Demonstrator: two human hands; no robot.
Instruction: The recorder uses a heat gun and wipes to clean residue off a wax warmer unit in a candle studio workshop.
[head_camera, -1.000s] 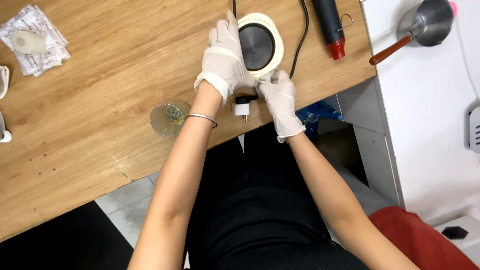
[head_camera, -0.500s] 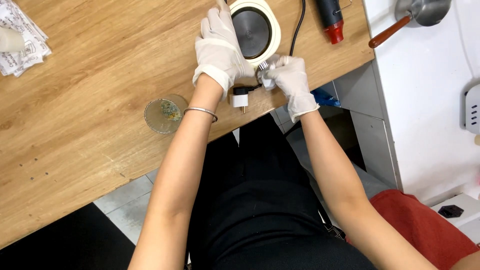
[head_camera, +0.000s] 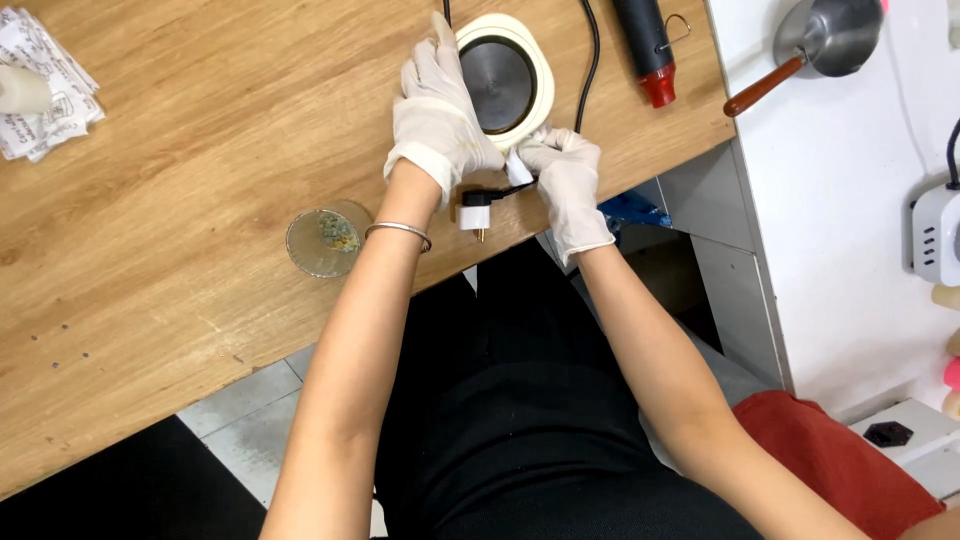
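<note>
The small round hot plate (head_camera: 503, 82), cream-rimmed with a dark metal top, sat just beyond both gloved hands, its near edge touching their fingertips. The left hand (head_camera: 437, 115) lay flat and spread along the plate's left side, holding nothing that could be seen. The right hand (head_camera: 565, 170) was pinched narrow around a small white piece (head_camera: 519, 166) at the plate's near corner. Just below the left hand's wrist, a white plug (head_camera: 473, 214) with a black cord lay at the bench edge. Further left of that forearm stood a shallow glass dish (head_camera: 327, 238) with greenish bits inside.

The bench (head_camera: 180, 170) was pale wood; beyond the right hand lay a black-and-red heat tool (head_camera: 645, 45). To the right stood a white surface carrying a metal pan (head_camera: 820, 40) with a wooden handle. Grey floor tiles showed below.

Both forearms reached forward, converging at the plate, with a thin bangle (head_camera: 398, 231) on the left wrist.
</note>
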